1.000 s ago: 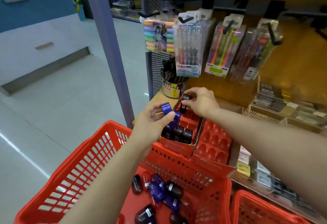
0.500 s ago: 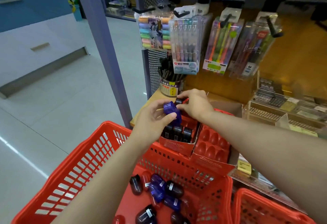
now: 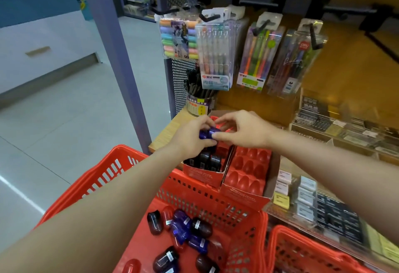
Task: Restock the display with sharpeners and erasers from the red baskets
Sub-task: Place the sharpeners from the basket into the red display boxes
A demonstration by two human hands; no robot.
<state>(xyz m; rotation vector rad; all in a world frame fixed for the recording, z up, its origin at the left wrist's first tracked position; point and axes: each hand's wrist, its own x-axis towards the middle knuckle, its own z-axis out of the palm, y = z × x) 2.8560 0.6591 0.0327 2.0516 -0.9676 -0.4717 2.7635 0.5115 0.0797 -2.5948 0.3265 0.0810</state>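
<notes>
Both hands meet above a red display box (image 3: pixel 203 171) on the counter (image 3: pixel 166 131), sharing 1 blue sharpener (image 3: pixel 208 132): the left hand (image 3: pixel 190 139) curls around its left end while the right hand (image 3: pixel 241 130) pinches its right end. The sharpener lies crosswise, long axis running left to right, directly over the box's half-filled slots. More sharpeners (image 3: pixel 183 229) lie loose in the red basket (image 3: pixel 108 164) below, nearer the person.

Pen packs (image 3: pixel 217 56) overhang shelf's back edge; pen cup (image 3: pixel 199 102) blocks left corner; open above display box (image 3: pixel 205 170).
</notes>
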